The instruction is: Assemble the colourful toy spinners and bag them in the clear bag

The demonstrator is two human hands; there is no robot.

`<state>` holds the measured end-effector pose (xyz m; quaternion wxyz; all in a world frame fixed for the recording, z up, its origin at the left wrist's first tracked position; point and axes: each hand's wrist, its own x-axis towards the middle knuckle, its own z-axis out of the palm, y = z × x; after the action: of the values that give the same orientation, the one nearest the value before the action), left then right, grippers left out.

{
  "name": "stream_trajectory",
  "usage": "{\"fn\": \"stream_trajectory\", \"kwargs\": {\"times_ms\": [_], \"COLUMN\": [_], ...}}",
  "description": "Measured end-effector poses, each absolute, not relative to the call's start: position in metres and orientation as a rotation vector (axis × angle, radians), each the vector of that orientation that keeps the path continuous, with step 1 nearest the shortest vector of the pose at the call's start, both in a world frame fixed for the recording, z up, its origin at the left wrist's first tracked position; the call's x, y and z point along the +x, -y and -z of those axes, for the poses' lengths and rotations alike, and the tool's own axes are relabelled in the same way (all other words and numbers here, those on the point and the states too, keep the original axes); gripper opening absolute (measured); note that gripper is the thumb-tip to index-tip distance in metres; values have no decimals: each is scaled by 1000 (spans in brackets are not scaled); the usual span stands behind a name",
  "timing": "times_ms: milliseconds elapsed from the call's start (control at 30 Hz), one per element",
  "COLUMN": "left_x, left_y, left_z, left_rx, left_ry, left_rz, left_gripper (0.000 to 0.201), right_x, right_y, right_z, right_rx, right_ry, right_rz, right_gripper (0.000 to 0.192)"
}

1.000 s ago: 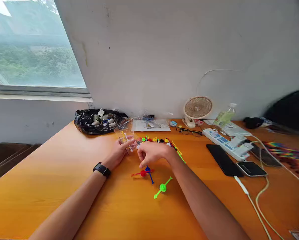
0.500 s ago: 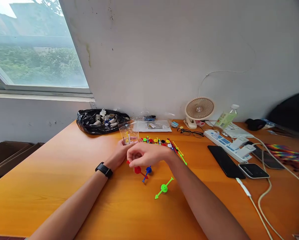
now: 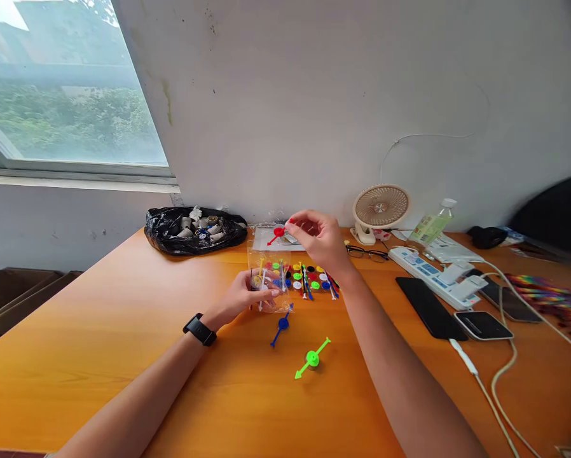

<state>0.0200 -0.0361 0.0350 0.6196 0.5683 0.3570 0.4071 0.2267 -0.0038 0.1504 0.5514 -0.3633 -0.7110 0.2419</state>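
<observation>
Right hand [image 3: 318, 240]: fingertips pinched on the red spinner [image 3: 278, 233], held up near the bag's top
Left hand [image 3: 250, 294]: half-curled, gripping the clear bag [image 3: 269, 256]
Change: red spinner has left the table [image 3: 99, 318], leaving blue [image 3: 283, 324] and green [image 3: 313, 360] spinners there

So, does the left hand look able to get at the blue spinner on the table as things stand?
Probably yes: the blue spinner lies close by, its hub uncovered. But the left hand holds the clear bag, so it may have to let go first.
</observation>
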Motion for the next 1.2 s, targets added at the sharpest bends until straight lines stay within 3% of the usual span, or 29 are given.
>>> {"fn": "stream_trajectory", "kwargs": {"times_ms": [167,333,467,933,1200], "left_x": [21,21,21,10,11], "left_y": [38,39,40,43,42], "left_z": [-36,-35,-38,-53,-45], "left_rx": [1349,1439,1415,1406,1352], "left_ry": [-838,-807,-793,-673,-628], "left_rz": [-941,-924,-936,-699,-605], "left_gripper": [54,42,43,48,40], "right_x": [217,216,228,263,263], "right_y": [13,16,16,6,6], "right_z": [-148,-147,-148,-158,-156], "right_rx": [-912,-950,-1014,-766,-832], "right_ry": [1941,2150,2268,2791,2559], "right_rz": [-375,-351,-435,-1174,-1137], "right_gripper": [8,16,27,23,32]}}
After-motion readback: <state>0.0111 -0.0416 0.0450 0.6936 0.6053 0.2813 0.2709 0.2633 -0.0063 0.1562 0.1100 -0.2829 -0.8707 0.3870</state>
